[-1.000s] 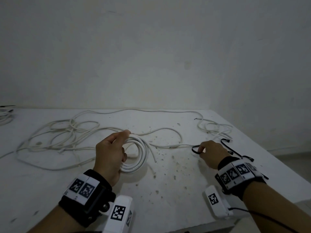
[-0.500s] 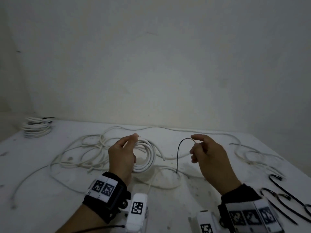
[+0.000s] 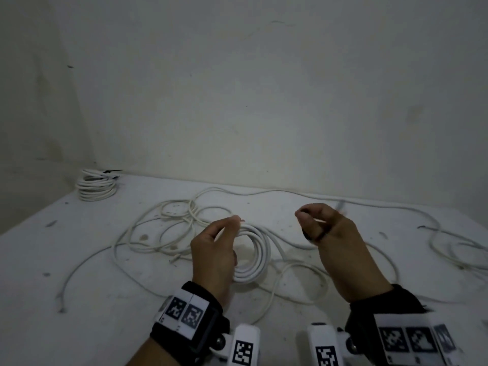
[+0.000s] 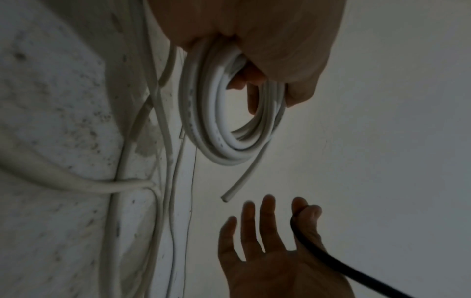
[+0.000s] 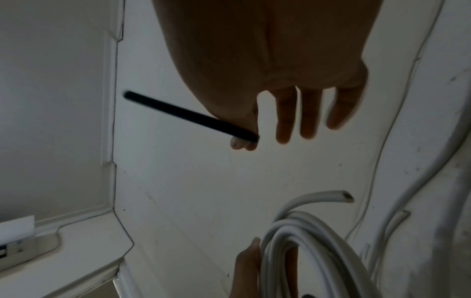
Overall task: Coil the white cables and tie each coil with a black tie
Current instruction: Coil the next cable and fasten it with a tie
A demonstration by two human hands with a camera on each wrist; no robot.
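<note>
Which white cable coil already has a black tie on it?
The far-left coil by the wall; a black tie sticks out from it. The coil in the left hand has none.

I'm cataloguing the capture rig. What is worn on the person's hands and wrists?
Both hands, left hand and right hand, are bare. Each wrist carries a black band with white panels of square black-and-white markers, plus a white camera block bearing its own marker.

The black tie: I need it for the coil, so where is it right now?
The black tie is pinched in the right hand, raised above the table right of the white coil that the left hand grips.
</note>
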